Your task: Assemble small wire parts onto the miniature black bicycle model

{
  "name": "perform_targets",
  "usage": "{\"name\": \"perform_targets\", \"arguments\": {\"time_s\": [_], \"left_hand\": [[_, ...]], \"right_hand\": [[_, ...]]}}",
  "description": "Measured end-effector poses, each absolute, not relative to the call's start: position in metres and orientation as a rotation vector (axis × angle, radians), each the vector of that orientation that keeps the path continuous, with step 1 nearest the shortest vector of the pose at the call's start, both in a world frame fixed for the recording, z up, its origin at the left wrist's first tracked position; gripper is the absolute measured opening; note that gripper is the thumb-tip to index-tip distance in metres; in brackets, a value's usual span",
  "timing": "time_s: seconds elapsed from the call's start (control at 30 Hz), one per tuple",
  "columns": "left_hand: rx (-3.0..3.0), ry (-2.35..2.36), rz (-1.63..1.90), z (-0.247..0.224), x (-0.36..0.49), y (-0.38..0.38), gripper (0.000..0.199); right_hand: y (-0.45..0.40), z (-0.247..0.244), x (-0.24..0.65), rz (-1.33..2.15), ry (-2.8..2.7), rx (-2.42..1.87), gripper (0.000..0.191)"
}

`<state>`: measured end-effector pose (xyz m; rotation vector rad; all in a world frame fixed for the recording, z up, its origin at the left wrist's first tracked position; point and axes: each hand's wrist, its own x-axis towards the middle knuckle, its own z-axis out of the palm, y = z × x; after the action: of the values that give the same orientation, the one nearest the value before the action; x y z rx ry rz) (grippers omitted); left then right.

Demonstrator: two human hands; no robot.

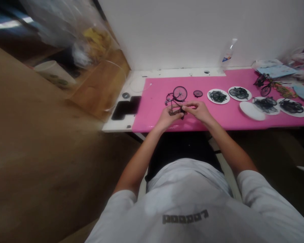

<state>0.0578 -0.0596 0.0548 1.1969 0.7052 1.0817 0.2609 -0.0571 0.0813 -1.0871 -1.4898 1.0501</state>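
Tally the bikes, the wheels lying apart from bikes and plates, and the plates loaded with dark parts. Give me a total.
Bikes: 2 (the held bike, in the left hand and right hand; the far-right bike)
Separate wheel: 1
Plates with dark parts: 4
Total: 7

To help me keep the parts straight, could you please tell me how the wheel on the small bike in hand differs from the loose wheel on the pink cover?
The bike's wheel looks larger, the loose wheel smaller. The bike's wheel seems joined to the frame that the left hand and right hand hold, while the loose wheel lies apart on the pink cover. Both are dark and round.
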Motion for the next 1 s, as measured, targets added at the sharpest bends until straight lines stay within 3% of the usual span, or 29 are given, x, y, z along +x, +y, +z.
{"name": "perform_targets", "arguments": {"time_s": [0.8, 1.0], "left_hand": [[1.137, 0.732, 1.018, 0.048, 0.06, -0.058, 0.054], [1.152, 0.729, 1.108, 0.046, 0.065, -0.059, 0.065]], "right_hand": [[-0.055, 0.08, 0.265, 1.017, -1.54, -1.089, 0.043], [-0.053, 0.08, 0.267, 1.089, -1.531, -1.074, 0.051]]}}
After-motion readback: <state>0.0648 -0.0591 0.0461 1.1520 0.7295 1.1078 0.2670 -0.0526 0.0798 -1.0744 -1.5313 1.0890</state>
